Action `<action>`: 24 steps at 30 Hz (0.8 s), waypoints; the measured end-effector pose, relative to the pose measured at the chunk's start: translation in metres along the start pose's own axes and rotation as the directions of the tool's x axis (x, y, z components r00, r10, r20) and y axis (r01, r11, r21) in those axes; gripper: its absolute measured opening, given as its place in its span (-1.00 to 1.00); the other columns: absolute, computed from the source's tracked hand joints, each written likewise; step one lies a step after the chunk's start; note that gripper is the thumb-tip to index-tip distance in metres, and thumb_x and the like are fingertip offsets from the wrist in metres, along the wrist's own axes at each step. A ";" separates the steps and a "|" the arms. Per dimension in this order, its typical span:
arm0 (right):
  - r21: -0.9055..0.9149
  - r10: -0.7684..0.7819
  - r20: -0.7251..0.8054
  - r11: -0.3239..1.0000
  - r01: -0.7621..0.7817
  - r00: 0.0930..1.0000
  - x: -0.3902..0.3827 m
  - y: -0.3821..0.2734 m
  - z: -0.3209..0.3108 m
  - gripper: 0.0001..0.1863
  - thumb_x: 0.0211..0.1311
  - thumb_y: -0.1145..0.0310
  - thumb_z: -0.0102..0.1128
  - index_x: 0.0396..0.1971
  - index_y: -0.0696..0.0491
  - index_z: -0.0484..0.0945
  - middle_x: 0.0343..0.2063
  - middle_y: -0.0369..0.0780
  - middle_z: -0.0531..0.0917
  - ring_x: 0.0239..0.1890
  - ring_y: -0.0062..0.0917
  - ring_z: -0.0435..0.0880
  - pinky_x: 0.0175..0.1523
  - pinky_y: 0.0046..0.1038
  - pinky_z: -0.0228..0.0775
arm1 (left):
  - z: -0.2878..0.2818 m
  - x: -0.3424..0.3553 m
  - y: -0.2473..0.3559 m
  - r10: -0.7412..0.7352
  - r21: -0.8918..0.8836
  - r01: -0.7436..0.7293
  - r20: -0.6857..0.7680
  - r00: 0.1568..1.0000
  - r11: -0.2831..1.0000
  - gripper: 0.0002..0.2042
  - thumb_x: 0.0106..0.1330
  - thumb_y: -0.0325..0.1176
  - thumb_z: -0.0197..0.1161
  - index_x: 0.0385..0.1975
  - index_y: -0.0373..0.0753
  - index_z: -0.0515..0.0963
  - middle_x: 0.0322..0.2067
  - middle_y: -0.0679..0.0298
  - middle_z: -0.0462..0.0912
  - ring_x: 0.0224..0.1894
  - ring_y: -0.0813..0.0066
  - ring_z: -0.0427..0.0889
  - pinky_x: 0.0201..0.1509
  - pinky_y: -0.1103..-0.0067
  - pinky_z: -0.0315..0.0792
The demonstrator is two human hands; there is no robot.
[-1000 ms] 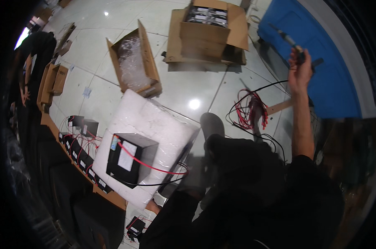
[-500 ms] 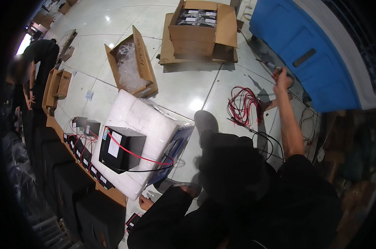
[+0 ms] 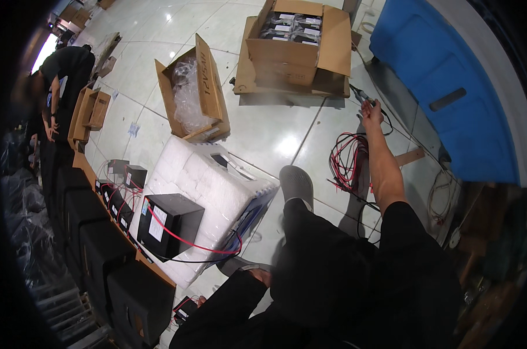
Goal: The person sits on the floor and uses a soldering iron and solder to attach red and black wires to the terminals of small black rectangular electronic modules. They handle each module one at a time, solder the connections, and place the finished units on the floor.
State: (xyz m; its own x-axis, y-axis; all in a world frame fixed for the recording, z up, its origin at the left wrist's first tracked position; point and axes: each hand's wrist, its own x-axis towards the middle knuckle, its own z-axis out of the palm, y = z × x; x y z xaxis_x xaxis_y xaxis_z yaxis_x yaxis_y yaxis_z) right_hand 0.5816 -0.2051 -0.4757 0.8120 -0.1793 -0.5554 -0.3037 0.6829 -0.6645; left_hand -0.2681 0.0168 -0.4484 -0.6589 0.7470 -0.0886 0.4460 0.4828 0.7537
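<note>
My right hand (image 3: 372, 114) is stretched out over the tiled floor at the right, its fingers closed around a slim pale-and-dark tool (image 3: 361, 94). The tool's exact kind is too small to make out; a dark cord curves beside it. Below that hand lies a coil of red and black wires (image 3: 346, 157). Only a bit of my left hand (image 3: 201, 301) shows past my dark sleeve, close to a small black battery (image 3: 185, 308) with red wires; its fingers are hidden. A large black battery (image 3: 171, 224), with one red and one black lead, sits on a white foam block (image 3: 179, 168).
An open carton (image 3: 286, 61) of wrapped black units stands ahead, beside a carton (image 3: 212, 87) with clear plastic. A blue plastic panel (image 3: 444, 87) rises at the right. Black boxes (image 3: 138, 302) and small wired batteries line the left. Another person (image 3: 68, 70) bends over there.
My right hand has moved left and slightly nearer the big carton with the tool. My left hand has drawn back behind my sleeve. The whole view has shifted slightly.
</note>
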 end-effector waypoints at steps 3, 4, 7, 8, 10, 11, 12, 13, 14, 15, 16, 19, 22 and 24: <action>-0.015 -0.051 0.034 0.999 0.052 0.998 -0.005 -0.002 0.012 -0.71 0.33 0.29 0.11 -0.30 0.28 0.46 -0.44 -0.11 0.62 -0.45 -0.44 0.64 -0.31 -0.45 0.61 | 0.006 -0.010 0.001 0.013 0.011 -0.013 0.007 1.000 1.000 -0.65 0.30 -0.14 0.29 -0.24 -0.39 0.61 -0.42 0.16 0.61 -0.43 0.41 0.54 -0.42 0.47 0.49; -0.008 -0.091 0.057 0.996 0.092 0.994 -0.005 -0.006 0.013 -0.72 0.33 0.30 0.12 -0.29 0.27 0.46 -0.44 -0.11 0.62 -0.45 -0.44 0.64 -0.28 -0.44 0.61 | 0.009 -0.013 0.002 0.016 0.018 -0.016 0.011 1.000 1.000 -0.65 0.30 -0.15 0.29 -0.24 -0.39 0.61 -0.42 0.16 0.61 -0.43 0.41 0.54 -0.42 0.47 0.49; 0.004 -0.158 0.100 0.987 0.159 0.982 -0.006 -0.020 0.011 -0.76 0.34 0.34 0.09 -0.26 0.26 0.47 -0.42 -0.10 0.64 -0.40 -0.40 0.65 -0.24 -0.39 0.59 | 0.014 -0.018 0.003 0.023 0.020 -0.024 0.028 0.999 1.000 -0.66 0.29 -0.15 0.30 -0.24 -0.38 0.61 -0.43 0.16 0.61 -0.43 0.40 0.54 -0.41 0.46 0.49; -0.052 -0.146 0.136 0.987 0.154 0.980 -0.005 -0.027 0.009 -0.76 0.35 0.35 0.07 -0.24 0.26 0.47 -0.40 -0.09 0.65 -0.36 -0.39 0.68 -0.23 -0.39 0.59 | 0.016 -0.019 0.003 0.024 0.019 -0.025 0.031 0.999 1.000 -0.66 0.29 -0.15 0.30 -0.24 -0.38 0.61 -0.43 0.16 0.61 -0.43 0.40 0.54 -0.41 0.46 0.49; -0.218 -0.134 0.037 0.966 0.139 0.990 -0.006 -0.042 0.007 -0.74 0.37 0.37 0.05 -0.18 0.30 0.49 -0.37 -0.06 0.66 -0.33 -0.36 0.70 -0.22 -0.40 0.61 | 0.017 -0.021 0.002 0.025 0.019 -0.026 0.044 0.999 0.999 -0.66 0.28 -0.16 0.30 -0.25 -0.38 0.61 -0.43 0.17 0.61 -0.44 0.40 0.54 -0.41 0.46 0.49; -0.170 -0.161 0.158 0.967 0.187 0.974 -0.006 -0.050 0.009 -0.74 0.37 0.37 0.06 -0.18 0.31 0.49 -0.36 -0.06 0.66 -0.33 -0.36 0.70 -0.22 -0.40 0.61 | 0.018 -0.022 0.002 0.023 0.014 -0.024 0.050 0.998 1.000 -0.67 0.28 -0.16 0.31 -0.25 -0.38 0.61 -0.44 0.17 0.61 -0.44 0.39 0.54 -0.41 0.46 0.49; -0.139 -0.177 0.196 0.969 0.206 0.965 -0.007 -0.059 0.010 -0.73 0.37 0.37 0.06 -0.18 0.32 0.49 -0.35 -0.05 0.66 -0.34 -0.36 0.70 -0.21 -0.41 0.61 | 0.018 -0.021 0.003 0.035 0.013 -0.036 0.054 0.998 0.999 -0.67 0.28 -0.16 0.31 -0.25 -0.38 0.61 -0.44 0.17 0.61 -0.44 0.39 0.54 -0.41 0.46 0.48; -0.117 -0.176 0.214 0.972 0.204 0.961 -0.009 -0.066 0.011 -0.72 0.37 0.37 0.06 -0.18 0.33 0.50 -0.34 -0.05 0.66 -0.34 -0.36 0.69 -0.21 -0.41 0.62 | 0.017 -0.021 0.003 0.042 0.016 -0.043 0.057 0.997 0.999 -0.67 0.28 -0.16 0.31 -0.25 -0.38 0.61 -0.44 0.17 0.61 -0.44 0.39 0.54 -0.41 0.46 0.48; -0.153 -0.159 0.194 0.970 0.190 0.968 -0.011 -0.073 0.015 -0.72 0.38 0.34 0.07 -0.17 0.30 0.52 -0.30 -0.06 0.66 -0.32 -0.38 0.69 -0.17 -0.42 0.63 | 0.016 -0.020 0.004 0.040 0.013 -0.041 0.058 0.998 0.999 -0.67 0.27 -0.17 0.31 -0.26 -0.38 0.61 -0.44 0.17 0.61 -0.44 0.39 0.54 -0.41 0.45 0.48; -0.122 -0.216 0.252 0.960 0.252 0.943 -0.013 -0.079 0.017 -0.71 0.38 0.32 0.08 -0.18 0.29 0.53 -0.31 -0.08 0.66 -0.32 -0.38 0.69 -0.17 -0.41 0.63 | 0.016 -0.020 0.003 0.040 0.014 -0.041 0.058 0.997 0.999 -0.67 0.27 -0.17 0.31 -0.26 -0.38 0.62 -0.44 0.17 0.61 -0.44 0.39 0.54 -0.41 0.45 0.48; -0.097 -0.250 0.286 0.953 0.288 0.925 -0.017 -0.082 0.020 -0.70 0.38 0.30 0.09 -0.19 0.29 0.54 -0.31 -0.09 0.66 -0.33 -0.39 0.69 -0.17 -0.41 0.63 | 0.016 -0.020 0.003 0.043 0.012 -0.043 0.054 0.998 0.999 -0.68 0.27 -0.17 0.32 -0.26 -0.38 0.62 -0.45 0.17 0.61 -0.44 0.38 0.54 -0.41 0.45 0.48; -0.233 -0.296 0.353 0.891 0.390 0.888 -0.030 -0.077 0.023 -0.67 0.37 0.27 0.13 -0.13 0.28 0.56 -0.27 -0.13 0.65 -0.29 -0.45 0.67 -0.17 -0.44 0.63 | 0.014 -0.020 0.001 0.042 0.010 -0.043 0.052 0.998 0.999 -0.68 0.26 -0.18 0.32 -0.27 -0.37 0.62 -0.45 0.17 0.61 -0.44 0.38 0.54 -0.40 0.45 0.48; -0.389 -0.303 0.394 0.800 0.456 0.868 -0.039 -0.053 0.021 -0.64 0.35 0.28 0.20 0.00 0.23 0.55 -0.23 -0.15 0.66 -0.25 -0.52 0.67 -0.18 -0.48 0.60 | 0.015 -0.023 -0.003 0.048 0.010 -0.048 0.052 0.997 0.999 -0.69 0.26 -0.18 0.33 -0.27 -0.37 0.62 -0.46 0.18 0.61 -0.45 0.37 0.54 -0.40 0.44 0.48; -0.486 -0.349 0.495 0.647 0.587 0.796 -0.040 -0.031 0.017 -0.63 0.34 0.28 0.22 0.02 0.21 0.55 -0.22 -0.14 0.66 -0.24 -0.51 0.67 -0.19 -0.48 0.59 | 0.013 -0.024 -0.004 0.047 0.008 -0.047 0.048 0.998 0.999 -0.69 0.25 -0.19 0.33 -0.27 -0.37 0.62 -0.46 0.18 0.61 -0.45 0.37 0.54 -0.40 0.44 0.48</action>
State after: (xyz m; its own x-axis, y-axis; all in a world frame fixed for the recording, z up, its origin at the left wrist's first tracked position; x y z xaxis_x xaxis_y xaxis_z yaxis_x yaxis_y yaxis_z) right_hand 0.5672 -0.2070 -0.4241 0.9988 -0.0307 0.0379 0.0376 -0.0078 -0.9993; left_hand -0.2463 0.0034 -0.4576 -0.6072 0.7901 -0.0844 0.4817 0.4505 0.7516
